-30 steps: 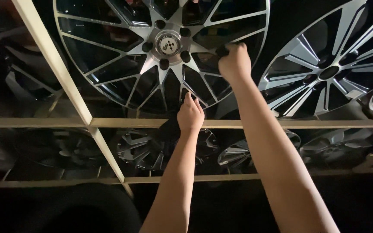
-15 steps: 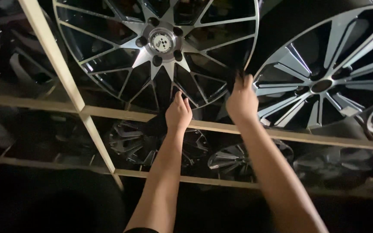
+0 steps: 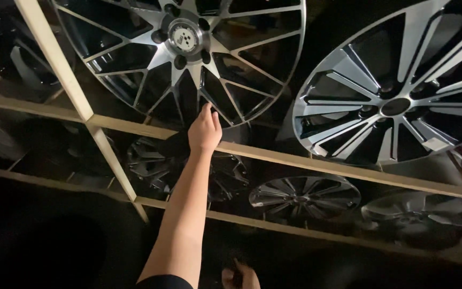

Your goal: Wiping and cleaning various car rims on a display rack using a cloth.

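A large alloy wheel with thin black and silver spokes stands on a wooden shelf rail at the upper left. My left hand reaches up to its lower edge, fingers hooked on the rim and bottom spokes. My right hand is low at the bottom edge of the view, away from the wheel. Only part of it shows, in dim light, so whether it holds anything is unclear.
A second big silver and black wheel stands to the right on the same shelf. Smaller dark wheels lie on the shelf below. A pale wooden upright slants across the left. The area below is dark.
My right hand has let go of the wheel's right rim and dropped to the bottom of the view. My left hand stays at the wheel's lower edge. The view has come closer.
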